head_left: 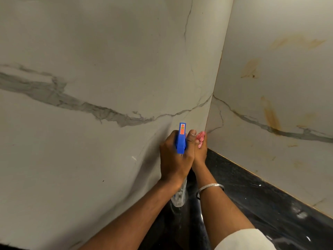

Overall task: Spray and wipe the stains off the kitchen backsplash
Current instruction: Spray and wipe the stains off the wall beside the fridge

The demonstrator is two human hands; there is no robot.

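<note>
My left hand (173, 156) grips the neck of a spray bottle with a blue trigger head (181, 138) and a clear body (180, 197), its nozzle toward the wall corner. Pressed against it, my right hand (199, 150) holds a small pink cloth (201, 138) bunched in its fingers. Both hands sit low in the corner where two white marble backsplash panels meet. The right panel (288, 24) carries several yellow-brown stains (252, 68), including a long streak (271, 114). The left panel (90, 42) shows only grey veining.
A black countertop (252, 204) runs along the foot of the right panel, with white specks and glare on it. A metal bangle (210, 187) circles my right wrist, and a pale sleeve (241, 240) covers the forearm at the bottom edge.
</note>
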